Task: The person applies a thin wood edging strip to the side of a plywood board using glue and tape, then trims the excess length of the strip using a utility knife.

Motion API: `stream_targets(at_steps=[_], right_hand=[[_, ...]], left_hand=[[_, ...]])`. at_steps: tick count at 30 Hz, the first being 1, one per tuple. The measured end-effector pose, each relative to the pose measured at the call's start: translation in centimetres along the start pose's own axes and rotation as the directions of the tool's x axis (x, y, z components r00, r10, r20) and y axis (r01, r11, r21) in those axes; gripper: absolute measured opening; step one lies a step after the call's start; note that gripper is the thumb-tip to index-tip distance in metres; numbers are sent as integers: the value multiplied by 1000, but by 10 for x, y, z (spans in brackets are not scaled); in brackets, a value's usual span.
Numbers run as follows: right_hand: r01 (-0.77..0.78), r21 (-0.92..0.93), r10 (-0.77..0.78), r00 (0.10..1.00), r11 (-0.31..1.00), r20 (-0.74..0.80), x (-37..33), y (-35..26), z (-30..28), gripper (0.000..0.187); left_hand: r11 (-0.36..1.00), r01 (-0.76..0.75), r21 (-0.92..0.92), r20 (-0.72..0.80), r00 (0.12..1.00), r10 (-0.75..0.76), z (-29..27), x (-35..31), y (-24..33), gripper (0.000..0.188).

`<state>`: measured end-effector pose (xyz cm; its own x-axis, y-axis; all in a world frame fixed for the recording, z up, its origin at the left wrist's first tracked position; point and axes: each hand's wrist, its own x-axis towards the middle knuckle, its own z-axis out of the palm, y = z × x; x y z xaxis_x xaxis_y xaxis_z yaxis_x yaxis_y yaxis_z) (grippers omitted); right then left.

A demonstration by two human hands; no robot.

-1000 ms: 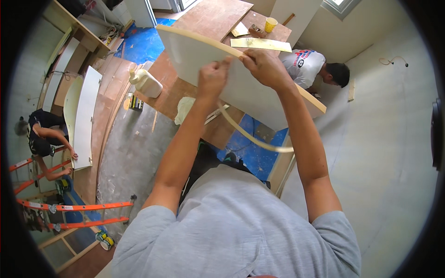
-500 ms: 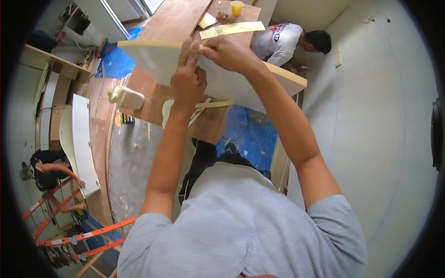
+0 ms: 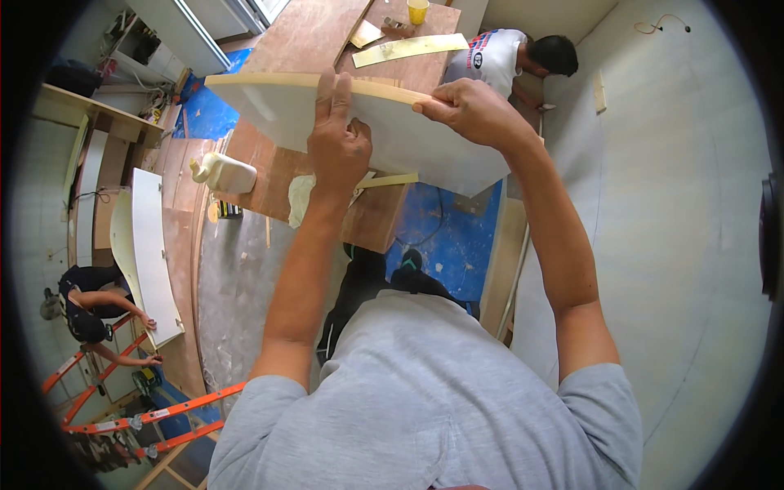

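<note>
A white panel with a pale yellow top edge stands tilted across the wooden worktable in front of me. My left hand grips it near the middle. Its index and middle fingers stretch over the top edge, and the thumb is bent at the near face. Farther right along the same edge, my right hand is closed, thumb and fingers pinching the panel's edge. The panel's right end lies partly behind my right hand and wrist.
Beyond the panel are a yellow cup, a pale strip and a hand plane. A white jug stands left. One person crouches far right; another handles a white board beside an orange ladder.
My right hand has slid right along the panel's edge, away from my left hand. The left hand stays at nearly the same place, and the panel's right end has shifted slightly.
</note>
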<state>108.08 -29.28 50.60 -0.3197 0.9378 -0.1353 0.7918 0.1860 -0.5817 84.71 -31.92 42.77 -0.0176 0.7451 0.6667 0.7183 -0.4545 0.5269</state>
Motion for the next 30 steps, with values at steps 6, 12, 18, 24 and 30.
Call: stream_targets(at_steps=[6, 12, 18, 24, 30], right_hand=[[18, 6, -17, 1000, 1000, -22, 2, 4, 0, 54], [144, 108, -130, 983, 984, -128, -21, 10, -10, 36], [193, -100, -215, 931, 976, -296, -99, 42, -16, 47], [394, 177, -244, 803, 902, -543, -105, 74, 13, 36], [317, 139, -186, 799, 938, -572, -107, 64, 21, 38]], left_hand=[[997, -42, -72, 146, 988, 52, 19, -17, 54, 68], [990, 37, -137, 243, 970, -2, 11, -13, 49, 69], [990, -57, -129, 100, 993, 70, 20, -16, 47, 66], [985, -69, -161, 77, 994, 82, 24, -17, 54, 69], [992, -20, -121, 211, 976, 46, 29, -29, 77, 72]])
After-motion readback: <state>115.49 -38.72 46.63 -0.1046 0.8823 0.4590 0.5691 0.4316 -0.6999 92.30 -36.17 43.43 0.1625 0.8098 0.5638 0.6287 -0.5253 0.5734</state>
